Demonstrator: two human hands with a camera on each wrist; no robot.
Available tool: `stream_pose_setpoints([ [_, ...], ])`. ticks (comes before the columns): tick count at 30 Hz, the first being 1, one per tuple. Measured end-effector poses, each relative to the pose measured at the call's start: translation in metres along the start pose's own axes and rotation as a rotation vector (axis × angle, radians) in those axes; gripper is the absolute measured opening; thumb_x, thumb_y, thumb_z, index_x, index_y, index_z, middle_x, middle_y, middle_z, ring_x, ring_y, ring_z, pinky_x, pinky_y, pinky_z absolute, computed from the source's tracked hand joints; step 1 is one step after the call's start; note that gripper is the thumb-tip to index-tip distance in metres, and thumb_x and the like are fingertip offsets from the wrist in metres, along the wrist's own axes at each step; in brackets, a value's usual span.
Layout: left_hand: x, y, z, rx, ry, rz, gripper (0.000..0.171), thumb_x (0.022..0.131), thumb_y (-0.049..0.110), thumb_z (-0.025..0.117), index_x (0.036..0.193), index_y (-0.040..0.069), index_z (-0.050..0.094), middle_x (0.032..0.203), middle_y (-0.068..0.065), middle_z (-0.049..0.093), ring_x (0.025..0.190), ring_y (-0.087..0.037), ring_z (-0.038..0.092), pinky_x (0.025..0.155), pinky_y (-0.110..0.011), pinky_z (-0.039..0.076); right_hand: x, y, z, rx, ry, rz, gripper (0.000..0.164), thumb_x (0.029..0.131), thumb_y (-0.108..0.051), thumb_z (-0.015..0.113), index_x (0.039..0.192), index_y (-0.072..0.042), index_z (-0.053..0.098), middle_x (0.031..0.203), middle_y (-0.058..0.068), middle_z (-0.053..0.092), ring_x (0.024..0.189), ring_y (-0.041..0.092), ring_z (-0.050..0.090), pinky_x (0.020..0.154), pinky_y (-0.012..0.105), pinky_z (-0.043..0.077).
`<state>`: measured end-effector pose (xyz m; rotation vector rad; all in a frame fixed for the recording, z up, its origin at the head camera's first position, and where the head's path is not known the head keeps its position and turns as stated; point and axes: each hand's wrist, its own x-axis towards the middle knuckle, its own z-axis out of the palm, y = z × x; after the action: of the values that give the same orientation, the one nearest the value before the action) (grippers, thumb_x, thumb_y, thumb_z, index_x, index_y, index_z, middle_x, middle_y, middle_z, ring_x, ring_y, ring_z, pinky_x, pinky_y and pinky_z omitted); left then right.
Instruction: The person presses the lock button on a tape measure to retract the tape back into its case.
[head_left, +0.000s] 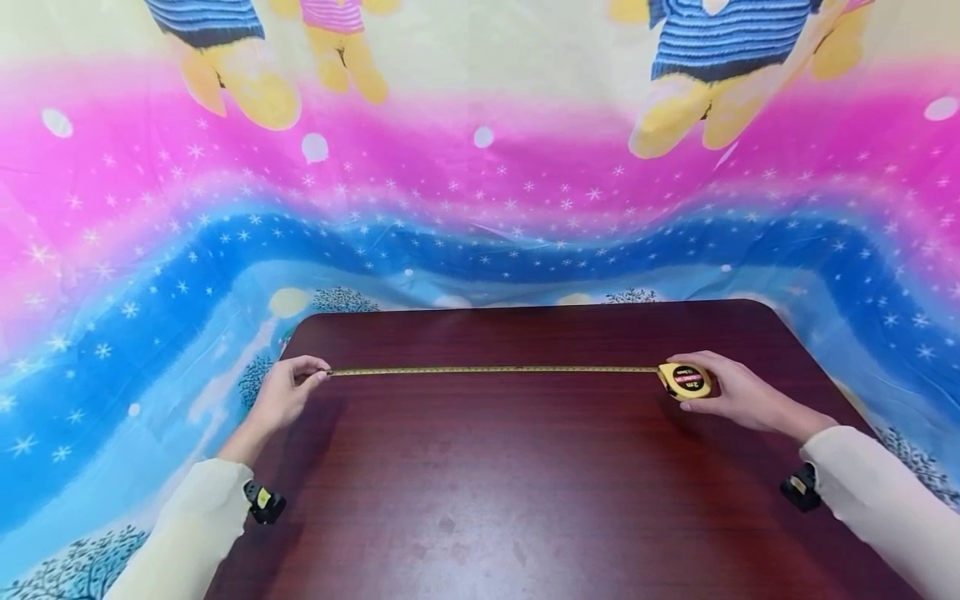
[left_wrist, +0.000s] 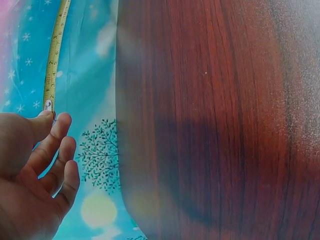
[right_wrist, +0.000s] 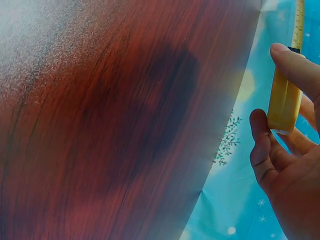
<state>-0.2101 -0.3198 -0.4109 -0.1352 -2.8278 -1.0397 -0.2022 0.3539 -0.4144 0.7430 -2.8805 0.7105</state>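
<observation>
A yellow tape measure (head_left: 686, 382) with a black and red label is gripped by my right hand (head_left: 738, 393), thumb on one side and fingers on the other. From its case the yellow blade (head_left: 495, 369) stretches leftward in a nearly straight line above the table. At its far end, my left hand (head_left: 283, 398) pinches the metal hook between thumb and index finger. The left wrist view shows the hook (left_wrist: 48, 105) at the fingertips, with the remaining fingers loosely bent. In the right wrist view the case (right_wrist: 285, 102) sits between thumb and fingers.
Below both hands lies a dark red wood-grain table (head_left: 480, 483) with rounded far corners. Behind it hangs a printed cloth (head_left: 480, 183) in pink and blue with snowflakes and bears. A small black device is strapped at each wrist, over pale sleeves (head_left: 187, 517).
</observation>
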Motion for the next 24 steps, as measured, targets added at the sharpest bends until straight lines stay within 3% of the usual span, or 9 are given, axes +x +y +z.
stream_pose_setpoints([
  [24,0.0028,-0.0002,0.0066,0.009,0.006,0.022,0.016,0.102,0.01,0.06,0.109,0.001,0.07,0.104,-0.022,0.075,0.082,-0.007,0.064,0.071,-0.021,0.049,0.0038,0.0003,0.0073,-0.016,0.017,-0.034,0.067,0.079,-0.022,0.088,0.138,-0.009,0.058,0.123,0.009,0.065,0.1,-0.002,0.051,0.079,0.02,0.049],
])
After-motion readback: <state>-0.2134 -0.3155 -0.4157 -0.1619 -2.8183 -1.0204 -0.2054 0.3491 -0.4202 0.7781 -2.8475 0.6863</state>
